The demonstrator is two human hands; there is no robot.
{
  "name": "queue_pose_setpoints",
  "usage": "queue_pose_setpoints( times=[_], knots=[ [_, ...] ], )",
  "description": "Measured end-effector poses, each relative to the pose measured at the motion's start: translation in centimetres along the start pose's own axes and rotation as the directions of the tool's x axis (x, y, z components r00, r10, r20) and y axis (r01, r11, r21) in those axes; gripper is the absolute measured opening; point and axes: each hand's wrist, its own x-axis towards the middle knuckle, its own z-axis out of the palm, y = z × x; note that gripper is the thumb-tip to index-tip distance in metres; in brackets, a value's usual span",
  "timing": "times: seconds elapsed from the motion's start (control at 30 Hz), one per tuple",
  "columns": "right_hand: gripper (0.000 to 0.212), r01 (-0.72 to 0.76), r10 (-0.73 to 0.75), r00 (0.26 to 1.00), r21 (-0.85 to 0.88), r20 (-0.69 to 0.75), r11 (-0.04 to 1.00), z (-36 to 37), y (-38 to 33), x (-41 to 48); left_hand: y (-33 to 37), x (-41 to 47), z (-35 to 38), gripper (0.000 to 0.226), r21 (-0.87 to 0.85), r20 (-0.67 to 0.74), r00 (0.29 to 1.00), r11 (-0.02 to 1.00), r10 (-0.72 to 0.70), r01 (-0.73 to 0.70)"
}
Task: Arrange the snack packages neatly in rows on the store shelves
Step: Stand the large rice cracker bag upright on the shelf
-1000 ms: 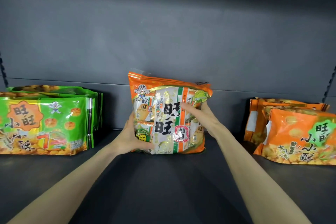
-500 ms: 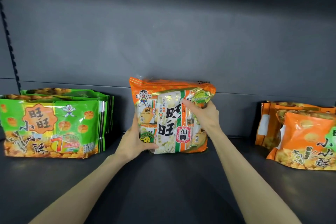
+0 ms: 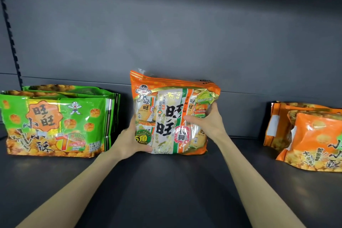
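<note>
Surface: a dark grey, matte shelf [image 3: 166,181] is seen from above and in front. It is closed at the rear by a plain grey back panel [image 3: 166,33], crossed low down by a horizontal seam. A black slotted upright [image 3: 9,33] runs down the panel at the far left. Light falls softly on the panel's middle; the top of the view is in shadow.

Task item: an orange-and-white package [image 3: 172,114] is held upright at the middle of the shelf, toward its back edge, printed face forward. Its bottom edge appears to meet the shelf surface.

Hands: the left hand [image 3: 129,139] is wrapped round the package's lower left side, thumb laid over the front, fingers hidden behind. The right hand [image 3: 209,122] is closed on the upper right side, thumb across the front, fingers curled round the edge.

Neighbours: green packages [image 3: 53,122] are stood one behind another at the left end of the shelf, near the held package but apart from it. Orange packages [image 3: 311,135] are stood at the right end, well apart, the front one tilted and partly cut off by the frame.
</note>
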Motion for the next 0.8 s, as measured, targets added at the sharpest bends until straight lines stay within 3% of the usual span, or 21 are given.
queue_pose_setpoints(
  times=[0.13, 0.23, 0.3, 0.4, 0.53, 0.63, 0.8],
  knots=[
    [0.078, -0.009, 0.009, 0.998, -0.002, -0.056, 1.0, 0.8, 0.1, -0.5, -0.6, -0.2, 0.1, 0.118, 0.03, -0.046, 0.999, 0.999, 0.026, -0.024],
    [0.078, -0.062, 0.063, 0.998, 0.035, -0.013, 0.997, 0.8, 0.7, -0.6, -0.8, -0.5, 0.1, 0.116, -0.04, -0.04, 0.999, 0.999, 0.009, -0.011],
    [0.09, -0.108, 0.105, 0.991, 0.037, 0.086, 0.993, 0.1, 0.9, -0.6, -0.9, -0.6, -0.1, 0.112, -0.124, 0.002, 1.0, 0.992, -0.018, 0.018],
    [0.124, -0.136, 0.152, 0.977, -0.113, 0.148, 0.984, -0.7, 0.9, -0.7, -1.2, -0.5, -0.9, 0.103, -0.254, 0.083, 0.995, 0.965, -0.05, 0.069],
    [0.107, -0.107, 0.11, 0.983, -0.024, 0.147, 0.994, -0.3, 0.9, -1.3, -1.4, -0.4, -1.5, 0.104, -0.295, 0.123, 0.992, 0.954, -0.027, 0.062],
    [0.106, -0.087, 0.087, 0.991, 0.002, 0.101, 0.996, 0.5, 1.0, -1.5, -2.0, -0.8, -1.3, 0.121, -0.222, 0.147, 0.989, 0.974, -0.019, 0.051],
    [0.116, -0.024, 0.026, 0.987, -0.013, 0.157, 1.0, 1.8, 0.4, -2.3, -1.9, -1.5, -1.5, 0.121, -0.147, -0.014, 0.998, 0.988, -0.053, 0.051]
  ],
)
